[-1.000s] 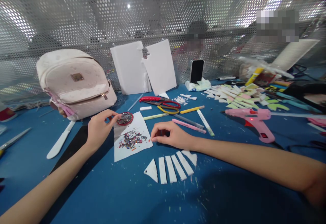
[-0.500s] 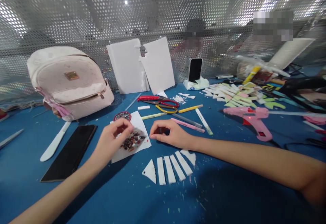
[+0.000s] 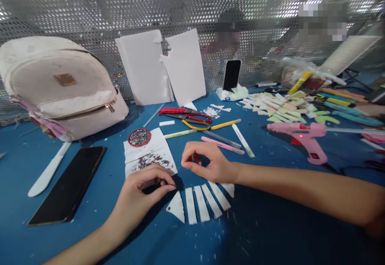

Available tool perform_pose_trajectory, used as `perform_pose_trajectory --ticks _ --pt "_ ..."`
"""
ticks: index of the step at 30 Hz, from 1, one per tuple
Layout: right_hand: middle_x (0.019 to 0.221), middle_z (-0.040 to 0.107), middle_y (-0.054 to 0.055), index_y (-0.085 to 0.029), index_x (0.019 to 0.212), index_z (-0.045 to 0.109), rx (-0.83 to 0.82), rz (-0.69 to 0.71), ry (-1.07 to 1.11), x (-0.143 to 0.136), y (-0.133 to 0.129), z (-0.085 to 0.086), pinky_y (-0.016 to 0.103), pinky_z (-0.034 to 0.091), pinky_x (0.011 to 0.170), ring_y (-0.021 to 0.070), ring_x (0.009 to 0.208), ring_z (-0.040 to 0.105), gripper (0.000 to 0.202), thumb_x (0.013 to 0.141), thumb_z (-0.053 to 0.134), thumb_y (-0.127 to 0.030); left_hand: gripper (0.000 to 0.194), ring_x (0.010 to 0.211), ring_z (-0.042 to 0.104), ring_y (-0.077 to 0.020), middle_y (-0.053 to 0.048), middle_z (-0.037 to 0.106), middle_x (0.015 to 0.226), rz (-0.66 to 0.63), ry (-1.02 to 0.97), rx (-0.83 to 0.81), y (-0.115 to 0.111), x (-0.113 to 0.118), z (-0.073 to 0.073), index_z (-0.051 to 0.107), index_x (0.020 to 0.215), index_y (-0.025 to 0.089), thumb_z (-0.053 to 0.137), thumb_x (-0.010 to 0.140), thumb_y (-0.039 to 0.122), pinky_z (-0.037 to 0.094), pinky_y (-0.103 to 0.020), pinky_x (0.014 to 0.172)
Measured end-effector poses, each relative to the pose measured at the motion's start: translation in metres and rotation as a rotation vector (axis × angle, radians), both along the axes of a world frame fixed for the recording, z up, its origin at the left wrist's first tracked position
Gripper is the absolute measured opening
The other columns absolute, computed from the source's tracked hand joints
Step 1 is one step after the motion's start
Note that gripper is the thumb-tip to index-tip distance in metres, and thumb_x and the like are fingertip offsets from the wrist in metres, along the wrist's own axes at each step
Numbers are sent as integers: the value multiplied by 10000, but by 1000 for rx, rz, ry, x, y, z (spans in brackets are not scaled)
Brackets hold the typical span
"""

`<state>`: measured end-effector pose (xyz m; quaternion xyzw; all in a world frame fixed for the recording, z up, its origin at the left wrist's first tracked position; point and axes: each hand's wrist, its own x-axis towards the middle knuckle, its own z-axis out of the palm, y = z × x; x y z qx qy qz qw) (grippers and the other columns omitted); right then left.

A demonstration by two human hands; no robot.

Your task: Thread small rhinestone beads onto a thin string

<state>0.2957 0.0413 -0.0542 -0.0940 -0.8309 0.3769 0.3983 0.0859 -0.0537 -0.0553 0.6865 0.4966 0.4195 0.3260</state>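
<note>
My left hand is closed in a pinch beside the pointed white foam piece, which has a small dark hole. Whatever sits between its fingertips is too small to name. My right hand also pinches, thumb against forefinger, just above the foam strips; a faint thin line shows near its fingertips, its kind unclear. Several white foam strips lie side by side in a fish-like row. Behind my left hand, loose beads are scattered on a white paper, and a red-rimmed round dish full of beads rests on it.
Scissors, markers and a red-handled cutter lie beyond my hands. A pink glue gun and piled foam scraps are right. A phone, white knife and backpack stand left.
My left hand has moved right and down from the beads to beside the pointed foam piece, uncovering the round dish. My right hand stays nearly in place. The view has shifted slightly.
</note>
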Motion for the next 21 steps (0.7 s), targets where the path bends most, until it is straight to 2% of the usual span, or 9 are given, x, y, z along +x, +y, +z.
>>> perform_pose_trajectory --ticks 5,21 --pt "752 597 11 -151 890 613 73 5 112 -1 0 -3 229 403 542 107 653 524 69 939 600 -197 75 766 690 -175 -38 753 807 -13 -15 -20 -1 1 3 772 774 219 726 829 195 544 -243 662" --pt "765 601 9 -146 893 618 55 23 163 0 0 -5 212 404 542 97 670 527 60 937 610 -185 158 782 709 -110 28 780 828 -39 34 89 0 -2 1 777 824 258 696 864 128 540 -171 744"
